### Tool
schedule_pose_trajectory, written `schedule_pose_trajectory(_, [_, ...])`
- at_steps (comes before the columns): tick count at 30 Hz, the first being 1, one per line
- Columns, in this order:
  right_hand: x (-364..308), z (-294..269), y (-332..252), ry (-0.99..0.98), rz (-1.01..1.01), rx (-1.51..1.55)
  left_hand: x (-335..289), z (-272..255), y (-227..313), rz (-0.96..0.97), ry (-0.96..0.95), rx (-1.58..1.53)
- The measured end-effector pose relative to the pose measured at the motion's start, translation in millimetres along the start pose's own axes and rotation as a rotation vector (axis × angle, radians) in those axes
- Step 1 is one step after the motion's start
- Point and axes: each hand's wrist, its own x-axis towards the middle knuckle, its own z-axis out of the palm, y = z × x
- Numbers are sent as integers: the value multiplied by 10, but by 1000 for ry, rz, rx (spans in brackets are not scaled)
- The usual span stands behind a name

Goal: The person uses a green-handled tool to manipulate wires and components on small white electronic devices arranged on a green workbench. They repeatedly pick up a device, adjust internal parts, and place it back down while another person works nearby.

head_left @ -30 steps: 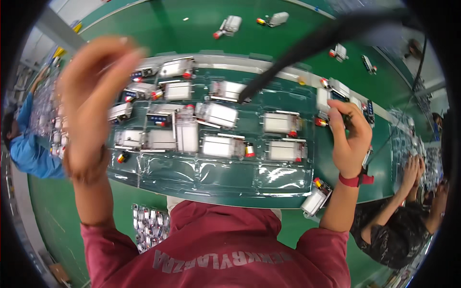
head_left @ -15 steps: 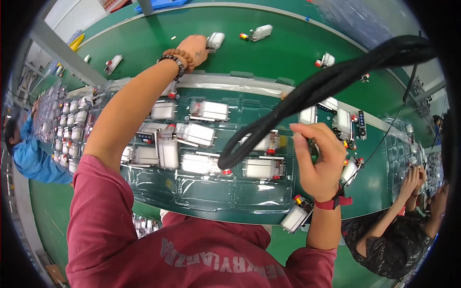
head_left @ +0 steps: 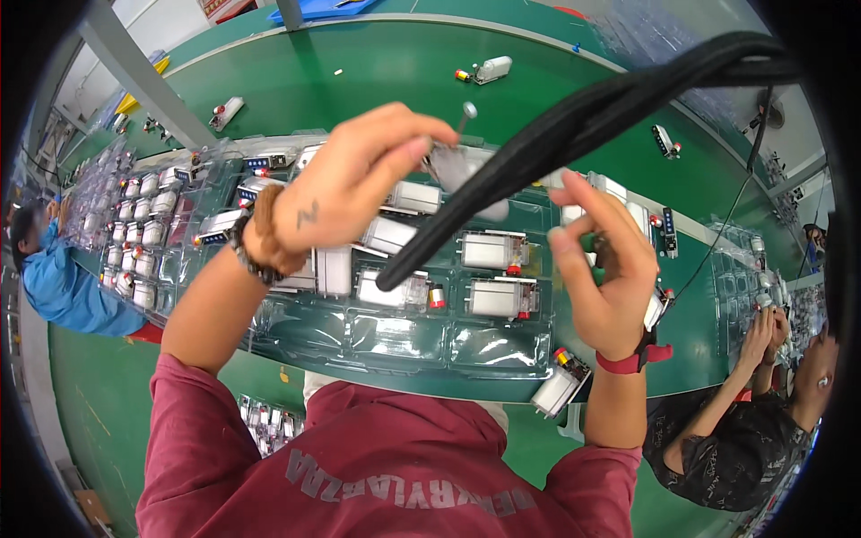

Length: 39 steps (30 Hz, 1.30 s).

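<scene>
My left hand (head_left: pixel 354 175) is raised over the tray, its thumb and fingers closed on a white boxy unit (head_left: pixel 451 166). That unit is blurred, and a thin stem with a round tip rises beside it. Below lies a clear plastic tray (head_left: pixel 395 339) with several similar white units (head_left: pixel 502 298) in its pockets; each has a see-through end and small red or yellow parts. My right hand (head_left: pixel 610 269) hovers past the tray's right side, fingers curled with a gap to the thumb, and I see nothing held in it. A loose unit (head_left: pixel 560 384) rests by the table's near edge.
A black cable loop (head_left: pixel 538 134) hangs across the view, hiding part of the tray. Beyond runs a green belt (head_left: pixel 386 76) with scattered units (head_left: pixel 493 69). Co-workers sit at left, in blue (head_left: pixel 72 278), and at right, in a black patterned shirt (head_left: pixel 717 448).
My left hand has come back from the green belt to above the tray, bringing the white unit it reached there. My right hand has stayed nearly in place.
</scene>
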Motion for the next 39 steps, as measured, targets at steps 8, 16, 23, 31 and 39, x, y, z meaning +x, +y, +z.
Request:
schedule_pose_trajectory(8, [-46, 306, -83, -302, 253, 459, -307, 309, 276, -245, -73, -537])
schedule_pose_trajectory(16, [-197, 386, 26, -105, 300, 291, -400, 815, 298, -751, 18, -1281])
schedule_pose_trajectory(23, [-171, 319, -18, -101, 375, 297, -528, 939, 379, -464, -151, -1253])
schedule_pose_trajectory(31, [-161, 154, -6, -15, 261, 166, -602, 838, 322, -581, -185, -1283])
schedule_pose_trajectory(39, [-168, 154, -90, -83, 128, 158, -654, 897, 276, -496, -160, -1344])
